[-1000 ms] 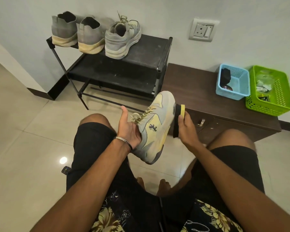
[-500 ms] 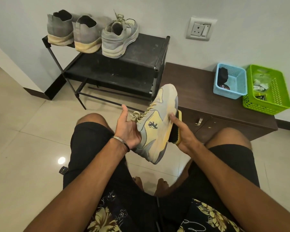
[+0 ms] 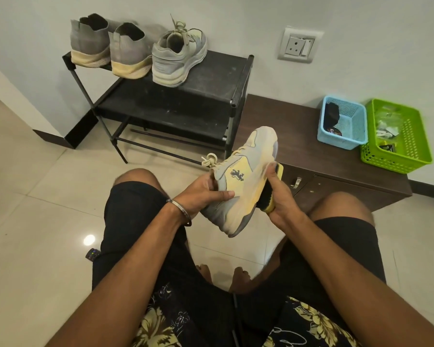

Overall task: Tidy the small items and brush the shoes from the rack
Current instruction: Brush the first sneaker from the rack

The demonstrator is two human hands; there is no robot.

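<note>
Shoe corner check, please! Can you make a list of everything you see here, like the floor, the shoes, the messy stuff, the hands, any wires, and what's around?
Surface: glossy pale tile floor; dark wooden cabinet beside the black shoe rack.
Job's things: sneaker held up over the lap, brush against its side; three grey shoes on the rack's top shelf.
Clutter: blue basket and green basket on the cabinet, holding small items; small dark gadget on the floor.
Grippers: left hand grips the sneaker; right hand grips the brush.
Cables: nothing seen.
Surroundings: white wall, wall socket.
</note>
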